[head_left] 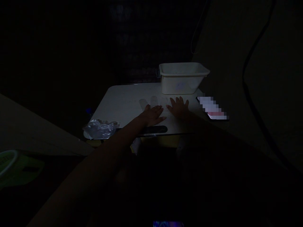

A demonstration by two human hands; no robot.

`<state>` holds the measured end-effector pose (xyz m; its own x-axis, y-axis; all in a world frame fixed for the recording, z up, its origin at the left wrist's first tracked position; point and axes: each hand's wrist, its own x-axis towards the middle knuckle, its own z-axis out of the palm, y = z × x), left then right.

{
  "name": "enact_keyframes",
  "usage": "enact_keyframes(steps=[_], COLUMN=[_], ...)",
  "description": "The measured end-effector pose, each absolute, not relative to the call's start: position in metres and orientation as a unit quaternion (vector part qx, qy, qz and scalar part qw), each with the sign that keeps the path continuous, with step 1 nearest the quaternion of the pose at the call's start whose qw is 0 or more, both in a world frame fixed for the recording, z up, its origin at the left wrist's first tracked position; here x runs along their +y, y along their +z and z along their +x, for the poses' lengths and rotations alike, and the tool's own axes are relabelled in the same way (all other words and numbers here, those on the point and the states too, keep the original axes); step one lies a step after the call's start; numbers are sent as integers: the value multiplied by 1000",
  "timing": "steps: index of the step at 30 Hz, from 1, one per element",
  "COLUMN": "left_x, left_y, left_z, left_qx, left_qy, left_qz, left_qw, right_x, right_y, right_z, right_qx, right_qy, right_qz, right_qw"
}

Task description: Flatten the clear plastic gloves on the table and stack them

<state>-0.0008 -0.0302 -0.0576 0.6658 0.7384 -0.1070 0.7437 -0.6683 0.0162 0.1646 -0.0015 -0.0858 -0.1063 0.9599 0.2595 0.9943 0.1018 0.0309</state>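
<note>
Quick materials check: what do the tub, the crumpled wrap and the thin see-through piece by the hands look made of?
Tub: probably hard plastic, smooth and pale; its flared, moulded-looking shape suggests it. Crumpled wrap: likely thin plastic film, shiny, with bright creases. See-through piece: perhaps thin plastic, since the tabletop seems to show through; finish too dim to tell.

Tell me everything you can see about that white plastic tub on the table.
The white, rectangular, plastic-looking tub stands upright, open-topped, at the far right of the white, round-cornered table. Its walls narrow downward from a wide rim; a bracket-like part shows at its left end and a faint bluish mark on its front. The bare right hand lies in front without touching it. Its floor is hidden.
</note>
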Motion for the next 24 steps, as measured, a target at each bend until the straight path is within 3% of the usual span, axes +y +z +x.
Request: enact_keyframes(steps=[16, 24], left_x=[-30, -28], left_y=[-56, -53], left_z=[-11, -13], left_qx=[432, 440], left_qy=[-32, 3], left_qz=[901, 898], left_qw=[13, -10], right_x=[-1, -11], right_y=[-90, -69], right_z=[174, 175], right_qx=[-739, -745], right_qy=[-126, -135], right_qz=[-657, -643], right_qw=[82, 113])
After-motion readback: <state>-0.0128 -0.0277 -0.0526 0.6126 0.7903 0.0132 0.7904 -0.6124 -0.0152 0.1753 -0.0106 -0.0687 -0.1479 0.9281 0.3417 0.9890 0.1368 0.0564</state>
